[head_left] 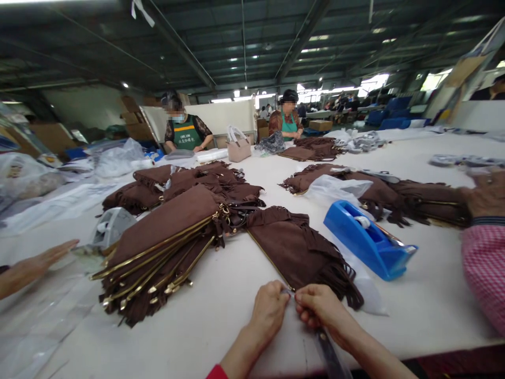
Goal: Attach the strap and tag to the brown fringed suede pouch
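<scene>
At the worktop's point(221, 316) near edge, left hand point(270, 310) and right hand point(319, 308) pinch together at the fringed brown suede bag's point(295, 250) zipper corner; a firm, steady grip probably serves best.

White print on green apron point(187, 135), far-side worker: too blurred, no other legible txt.

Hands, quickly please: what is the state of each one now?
Left hand: fingertips pinched at the near corner of the brown fringed suede bag.
Right hand: pinched shut at the same corner.
</scene>
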`<state>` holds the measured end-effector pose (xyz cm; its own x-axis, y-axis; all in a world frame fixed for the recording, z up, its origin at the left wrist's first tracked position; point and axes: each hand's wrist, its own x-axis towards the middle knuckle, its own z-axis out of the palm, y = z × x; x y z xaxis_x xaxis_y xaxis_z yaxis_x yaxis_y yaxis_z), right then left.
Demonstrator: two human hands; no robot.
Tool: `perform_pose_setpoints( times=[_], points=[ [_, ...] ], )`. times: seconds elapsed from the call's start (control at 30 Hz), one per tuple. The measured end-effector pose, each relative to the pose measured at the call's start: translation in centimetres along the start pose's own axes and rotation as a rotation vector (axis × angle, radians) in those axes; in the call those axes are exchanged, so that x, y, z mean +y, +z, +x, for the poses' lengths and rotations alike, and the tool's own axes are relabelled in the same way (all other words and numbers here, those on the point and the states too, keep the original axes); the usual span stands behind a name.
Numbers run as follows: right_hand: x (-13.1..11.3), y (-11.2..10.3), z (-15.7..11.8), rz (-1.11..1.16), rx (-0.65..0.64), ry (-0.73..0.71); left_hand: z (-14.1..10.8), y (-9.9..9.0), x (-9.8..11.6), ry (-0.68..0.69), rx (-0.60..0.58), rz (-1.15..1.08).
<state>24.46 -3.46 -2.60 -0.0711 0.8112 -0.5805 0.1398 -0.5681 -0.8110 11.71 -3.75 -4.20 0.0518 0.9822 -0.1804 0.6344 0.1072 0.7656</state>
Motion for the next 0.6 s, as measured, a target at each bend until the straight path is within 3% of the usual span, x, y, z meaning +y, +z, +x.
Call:
perform_pose_setpoints(
  times=[0.23,0.6],
  points=[
    [0.7,0.4,-0.2,0.107,0.072,-0.046,0.2,0.4,0.9,-0.295,-0.025,-0.691],
    [1.8,2.4,1.2,0.038,0.2,-0.188,0.1,0.2,2.5,-0.55,-0.057,-0.953]
  ],
)
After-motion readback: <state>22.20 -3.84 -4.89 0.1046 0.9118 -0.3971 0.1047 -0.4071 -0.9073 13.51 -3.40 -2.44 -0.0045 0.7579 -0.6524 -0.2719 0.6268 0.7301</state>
